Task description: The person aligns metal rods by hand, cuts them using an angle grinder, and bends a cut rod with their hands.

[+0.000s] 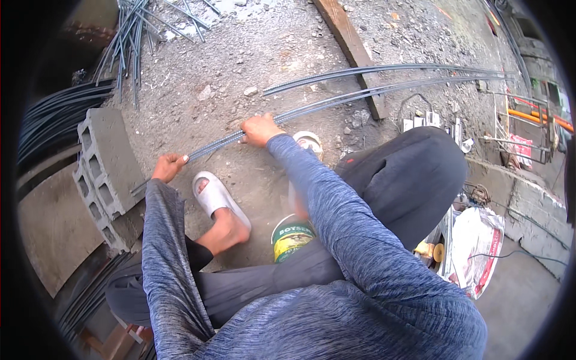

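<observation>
A thin bundle of ribbed steel bars [215,146] runs from beside the concrete blocks at left to the far right. My left hand [169,168] is closed around it near its left end. Farther along, my right hand [259,129] grips the same bundle from above, its fingers wrapped over the bars. Past my right hand the bars cross a wooden plank [348,45]. A second bundle of bars [312,79] lies behind, also across the plank, apart from both hands. Below the held bars is my sandalled foot [219,198].
Hollow concrete blocks [117,159] stand at left, near my left wrist. Cut bars [135,36] are heaped at the back left, beside dark coiled bars [60,117]. A green-and-yellow-labelled bucket [291,239] and a pale round container [309,143] sit by my legs. A white sack [480,246] lies at right.
</observation>
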The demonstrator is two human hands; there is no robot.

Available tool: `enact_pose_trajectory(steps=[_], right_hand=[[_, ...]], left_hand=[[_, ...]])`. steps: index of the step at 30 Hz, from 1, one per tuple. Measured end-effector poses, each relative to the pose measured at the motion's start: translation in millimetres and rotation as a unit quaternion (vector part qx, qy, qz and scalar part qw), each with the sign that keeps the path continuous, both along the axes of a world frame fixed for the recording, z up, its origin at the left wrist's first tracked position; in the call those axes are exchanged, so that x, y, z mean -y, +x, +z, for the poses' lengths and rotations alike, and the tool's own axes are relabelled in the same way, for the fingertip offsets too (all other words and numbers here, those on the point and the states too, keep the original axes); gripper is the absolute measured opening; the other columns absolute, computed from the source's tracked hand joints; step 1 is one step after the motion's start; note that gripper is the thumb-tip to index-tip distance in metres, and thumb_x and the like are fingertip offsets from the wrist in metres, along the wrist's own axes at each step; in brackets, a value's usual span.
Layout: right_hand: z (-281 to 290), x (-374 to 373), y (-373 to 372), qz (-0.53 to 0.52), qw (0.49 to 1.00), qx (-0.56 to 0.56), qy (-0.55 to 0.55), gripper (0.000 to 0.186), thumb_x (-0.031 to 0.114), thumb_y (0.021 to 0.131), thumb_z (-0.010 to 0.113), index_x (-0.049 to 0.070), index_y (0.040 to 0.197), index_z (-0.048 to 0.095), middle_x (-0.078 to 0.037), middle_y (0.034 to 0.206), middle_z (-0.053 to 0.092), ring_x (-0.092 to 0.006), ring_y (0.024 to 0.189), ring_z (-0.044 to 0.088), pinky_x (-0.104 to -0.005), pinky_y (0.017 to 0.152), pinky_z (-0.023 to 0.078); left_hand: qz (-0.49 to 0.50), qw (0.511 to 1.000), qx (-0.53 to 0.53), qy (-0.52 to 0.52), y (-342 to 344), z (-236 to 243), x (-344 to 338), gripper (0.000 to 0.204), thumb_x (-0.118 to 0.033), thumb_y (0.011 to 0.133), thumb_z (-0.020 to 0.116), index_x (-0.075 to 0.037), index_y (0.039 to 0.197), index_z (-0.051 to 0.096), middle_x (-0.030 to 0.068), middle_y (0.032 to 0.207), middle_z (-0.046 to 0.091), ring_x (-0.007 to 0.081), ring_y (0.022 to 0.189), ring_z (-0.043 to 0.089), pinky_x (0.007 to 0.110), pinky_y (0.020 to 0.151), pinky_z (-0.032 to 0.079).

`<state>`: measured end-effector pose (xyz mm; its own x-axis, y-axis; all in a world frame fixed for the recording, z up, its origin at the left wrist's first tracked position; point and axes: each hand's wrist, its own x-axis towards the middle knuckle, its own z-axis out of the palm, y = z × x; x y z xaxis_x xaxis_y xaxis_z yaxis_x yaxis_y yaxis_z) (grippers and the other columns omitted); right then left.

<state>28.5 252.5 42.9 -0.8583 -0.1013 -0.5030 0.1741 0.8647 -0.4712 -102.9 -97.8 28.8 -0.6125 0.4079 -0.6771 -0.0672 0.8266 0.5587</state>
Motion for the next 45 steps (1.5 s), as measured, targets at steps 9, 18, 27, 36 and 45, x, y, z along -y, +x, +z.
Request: enact_pose_trajectory(steps=[9, 18, 27, 36, 45], right_hand=[[-8, 2, 0, -0.001, 1.0, 0.011, -0.018, 0.03, 0.038, 0.088, 0.073, 0.01, 0.101, 0.075, -0.013, 0.107, 0.074, -0.0301, 0.11, 0.068, -0.0578, 0.097, 0.041], [23, -9, -6, -0.192, 0.976, -0.047, -0.087, 0.037, 0.04, 0.09, 0.066, 0.004, 0.091, 0.074, -0.019, 0.104, 0.073, -0.036, 0.107, 0.067, -0.0534, 0.097, 0.045], [-35, -171, -14, -0.847, 0.463, -0.131, -0.225, 0.038, 0.024, 0.098, 0.053, -0.01, 0.088, 0.065, -0.019, 0.076, 0.067, -0.0246, 0.071, 0.067, -0.0389, 0.054, 0.051], [-85, -134, -17, -0.813, 0.476, -0.125, -0.312, 0.018, 0.019, 0.098, 0.058, 0.001, 0.095, 0.059, -0.014, 0.08, 0.068, -0.0226, 0.061, 0.064, -0.0409, 0.05, 0.05], [-94, -159, -8, -0.782, 0.553, -0.25, -0.144, 0.016, 0.012, 0.092, 0.056, -0.003, 0.087, 0.057, -0.017, 0.072, 0.068, -0.0278, 0.058, 0.068, -0.0404, 0.051, 0.055]], left_hand=[[0.014, 0.999, 0.014, -0.035, 0, 11, -4, 0.04, -0.038, 0.088, 0.079, 0.001, 0.084, 0.074, 0.0045, 0.07, 0.065, 0.0144, 0.067, 0.057, 0.034, 0.063, 0.046], [0.019, 0.997, 0.025, -0.065, -5, 18, 9, 0.042, -0.043, 0.086, 0.081, 0.0, 0.089, 0.077, 0.0062, 0.072, 0.068, 0.0161, 0.069, 0.06, 0.035, 0.067, 0.048], [-0.073, 0.994, -0.041, -0.066, -17, 21, -22, 0.047, -0.044, 0.088, 0.075, 0.002, 0.093, 0.077, 0.0142, 0.08, 0.073, 0.0199, 0.077, 0.068, 0.039, 0.074, 0.053], [0.014, 0.987, -0.156, 0.031, -8, 61, -78, 0.036, -0.025, 0.095, 0.07, 0.006, 0.114, 0.068, 0.0197, 0.099, 0.074, 0.0271, 0.092, 0.072, 0.039, 0.084, 0.055], [-0.061, 0.943, -0.228, 0.235, 36, 170, -271, 0.033, -0.024, 0.096, 0.069, 0.001, 0.117, 0.067, 0.0185, 0.108, 0.072, 0.03, 0.101, 0.069, 0.04, 0.089, 0.053]])
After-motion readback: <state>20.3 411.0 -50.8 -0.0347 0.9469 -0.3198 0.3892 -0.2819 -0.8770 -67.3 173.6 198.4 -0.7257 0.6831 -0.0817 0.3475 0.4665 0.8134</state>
